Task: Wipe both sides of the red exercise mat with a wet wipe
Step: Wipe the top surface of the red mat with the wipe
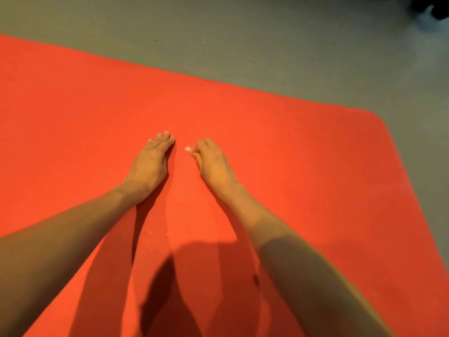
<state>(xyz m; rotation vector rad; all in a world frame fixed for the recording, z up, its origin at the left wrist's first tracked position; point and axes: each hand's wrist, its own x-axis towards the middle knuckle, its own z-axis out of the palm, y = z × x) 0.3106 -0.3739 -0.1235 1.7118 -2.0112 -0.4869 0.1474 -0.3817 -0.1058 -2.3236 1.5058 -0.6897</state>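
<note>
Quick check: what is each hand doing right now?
Left hand: open, flat on the mat.
Right hand: fingers curled, pinching a small white bit, apparently the wipe.

I see the red mat [279, 142] spread flat, filling most of the frame, rounded corner at right; a white bit [188, 149], perhaps the wipe, sits mid-frame.

Left hand [150, 161] and right hand [213, 164] on red mat [291, 154]
</note>
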